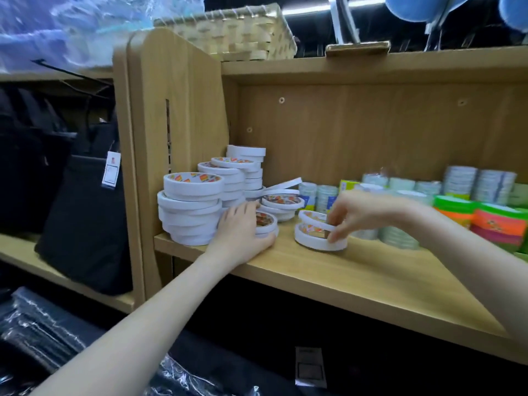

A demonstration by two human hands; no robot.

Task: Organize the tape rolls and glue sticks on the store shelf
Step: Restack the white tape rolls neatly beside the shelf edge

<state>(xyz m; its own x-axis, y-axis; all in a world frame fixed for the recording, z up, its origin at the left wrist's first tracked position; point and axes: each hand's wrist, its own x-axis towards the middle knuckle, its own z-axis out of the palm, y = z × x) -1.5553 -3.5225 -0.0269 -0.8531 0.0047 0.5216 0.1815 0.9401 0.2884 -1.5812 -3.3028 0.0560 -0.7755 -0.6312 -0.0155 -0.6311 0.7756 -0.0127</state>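
Observation:
White tape rolls with orange labels stand in uneven stacks at the left end of the wooden shelf. My left hand wraps around a short stack of small tape rolls beside the big stacks. Further right, my right hand pinches the upper of two white tape rolls, tilting it off the lower one. More white rolls lie loosely behind. No glue sticks can be made out.
Clear tape rolls and silvery stacks line the back right. Bright green and orange packs sit at the right edge. A black bag with a tag stands on the left shelf. A woven basket sits on top.

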